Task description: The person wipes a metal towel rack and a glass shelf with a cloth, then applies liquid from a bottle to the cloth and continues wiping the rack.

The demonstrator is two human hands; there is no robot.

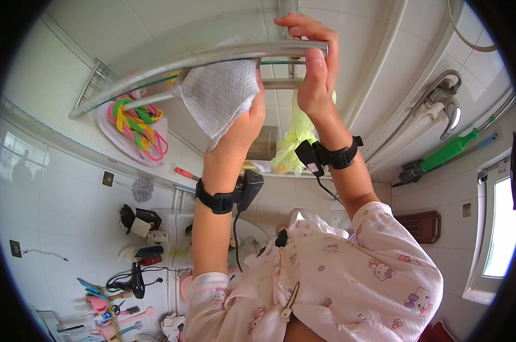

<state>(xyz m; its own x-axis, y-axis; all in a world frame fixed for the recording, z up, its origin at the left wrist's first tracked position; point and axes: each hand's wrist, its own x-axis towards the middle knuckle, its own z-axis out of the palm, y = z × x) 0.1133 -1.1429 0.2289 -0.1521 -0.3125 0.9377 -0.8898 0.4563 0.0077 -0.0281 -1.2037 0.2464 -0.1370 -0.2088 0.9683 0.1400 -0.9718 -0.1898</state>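
Note:
My left hand is closed on a grey-white dimpled cloth, which is draped over the bars of a metal wall rack and hangs down in front; most of its fingers are hidden behind the cloth. Around the right end of the rack's metal rail my right hand is wrapped, thumb in front and fingers behind and above. Black straps with small devices sit on both wrists. Just below my right hand hangs a yellow-green translucent bundle.
Colourful cords hang at the rack's left part. On the right wall are a metal faucet, a green-handled brush and a window. A black hair dryer and several small items hang or stand at lower left.

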